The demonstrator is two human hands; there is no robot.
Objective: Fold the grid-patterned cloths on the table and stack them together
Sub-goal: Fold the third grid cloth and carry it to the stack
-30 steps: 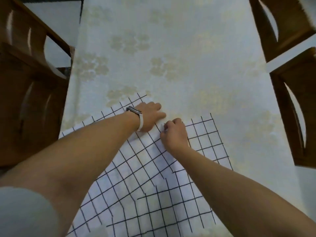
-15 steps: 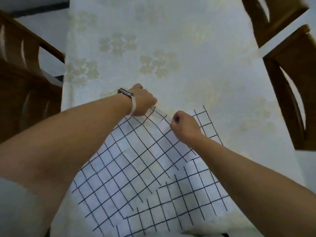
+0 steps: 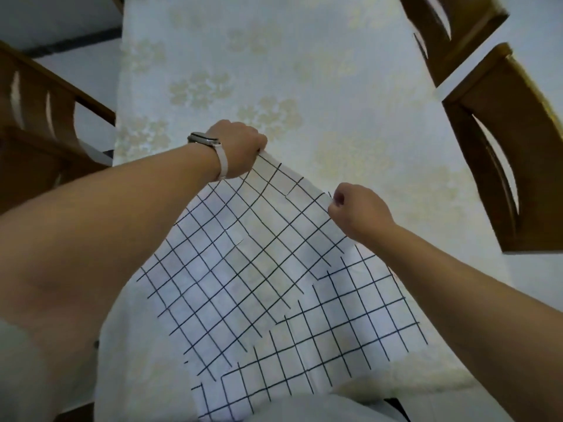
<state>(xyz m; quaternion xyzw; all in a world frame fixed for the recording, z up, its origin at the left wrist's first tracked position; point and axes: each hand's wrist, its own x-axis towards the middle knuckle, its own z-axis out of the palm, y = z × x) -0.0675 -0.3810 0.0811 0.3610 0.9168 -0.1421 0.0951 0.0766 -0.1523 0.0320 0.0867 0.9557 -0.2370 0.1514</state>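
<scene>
Left hand (image 3: 239, 149): fingers curled, gripping the upper cloth's (image 3: 243, 257) far corner.
Right hand (image 3: 358, 213): pinching its other far corner.

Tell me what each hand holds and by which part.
Both hold the upper grid-patterned cloth by its far edge: the left hand pinches one corner, the right hand the other.

hands: your left hand (image 3: 240, 147) and right hand (image 3: 356, 211) are now wider apart than a second ago | cloth: upper grid cloth's (image 3: 243, 254) far edge, earlier flat on the table (image 3: 304, 71), is now raised and taut between your grips
</scene>
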